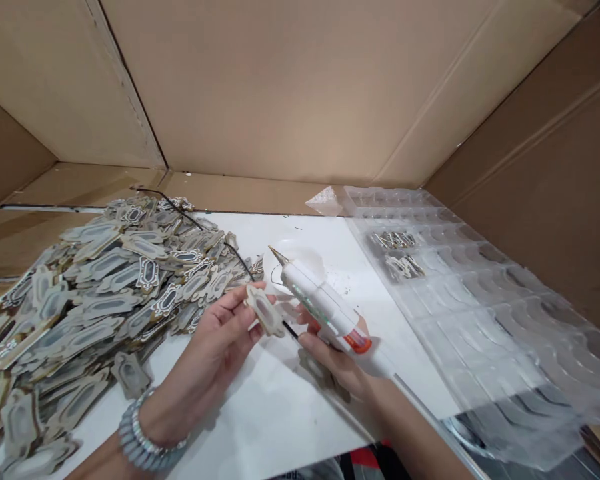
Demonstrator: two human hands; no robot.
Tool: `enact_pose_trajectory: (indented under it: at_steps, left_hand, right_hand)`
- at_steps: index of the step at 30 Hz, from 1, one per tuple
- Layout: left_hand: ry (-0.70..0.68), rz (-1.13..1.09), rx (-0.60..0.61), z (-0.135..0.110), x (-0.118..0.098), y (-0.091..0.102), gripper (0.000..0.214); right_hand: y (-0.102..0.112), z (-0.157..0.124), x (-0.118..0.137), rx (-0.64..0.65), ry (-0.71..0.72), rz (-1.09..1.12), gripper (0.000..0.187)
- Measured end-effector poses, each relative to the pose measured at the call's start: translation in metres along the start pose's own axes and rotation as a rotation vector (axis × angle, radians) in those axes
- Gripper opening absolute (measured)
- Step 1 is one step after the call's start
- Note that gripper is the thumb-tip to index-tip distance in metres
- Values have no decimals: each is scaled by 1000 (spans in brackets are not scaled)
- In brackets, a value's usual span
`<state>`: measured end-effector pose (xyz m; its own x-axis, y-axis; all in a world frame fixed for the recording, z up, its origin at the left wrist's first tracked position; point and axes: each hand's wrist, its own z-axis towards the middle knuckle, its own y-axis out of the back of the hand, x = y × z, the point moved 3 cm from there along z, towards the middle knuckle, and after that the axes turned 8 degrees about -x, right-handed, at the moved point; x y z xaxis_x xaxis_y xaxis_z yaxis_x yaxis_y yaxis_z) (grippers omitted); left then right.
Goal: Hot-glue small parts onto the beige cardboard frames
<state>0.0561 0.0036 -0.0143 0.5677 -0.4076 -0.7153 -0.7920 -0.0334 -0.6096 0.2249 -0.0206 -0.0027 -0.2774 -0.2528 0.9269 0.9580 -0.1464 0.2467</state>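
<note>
We hold a pale framed plaque [265, 309] in our left hand [233, 333], its edge pinched between thumb and fingers, the other fingers loosely curled below. The plaque is tilted, raised above the white table [220, 427], midway between our two hands and just beside the pile. Our right hand [333, 357] is closed to a narrow grip, the thumb pressed along a thin black rod [291, 330] whose far end meets the plaque's lower end. Just above that hand lies a white tube [325, 300] with a pointed gold tip aimed up and to the left and an orange end near our knuckles; we cannot tell whether our fingers touch it. A greyish piece [323, 373] shows beneath our right hand, too blurred to make out.

To our left, a heap of similar plaques [115, 287] spreads over the table, some with patterned faces showing; a second thin black rod [173, 203] leans across its far edge. To our right is a clear plastic tray [505, 320], with shiny small pieces [394, 240] in two neighbouring compartments. Cardboard walls [290, 93] stand behind and at both sides.
</note>
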Motion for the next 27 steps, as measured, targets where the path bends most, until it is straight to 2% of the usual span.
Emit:
enact_pose_trajectory:
  at_steps: [4,7,9,13,17,27]
  left_hand:
    - [-28,-38,-152,1,-16,7,40]
    - [-71,-9,-189,2,-22,11,38]
    - [-99,25,-176,2,-23,12,34]
    - [-125,77,-105,2,-23,10,27]
    - [-112,68,-79,2,-23,8,25]
    - [-96,40,-120,2,-22,9,31]
  right_hand:
    - [-1,1,0,40,31,9,16]
    - [0,0,-1,83,163,-2,14]
    - [-1,-2,-4,135,218,-30,13]
    - [-3,-4,-10,223,169,-66,7]
    - [-3,-4,-10,220,168,-71,6]
    - [-2,-4,-8,193,165,-91,9]
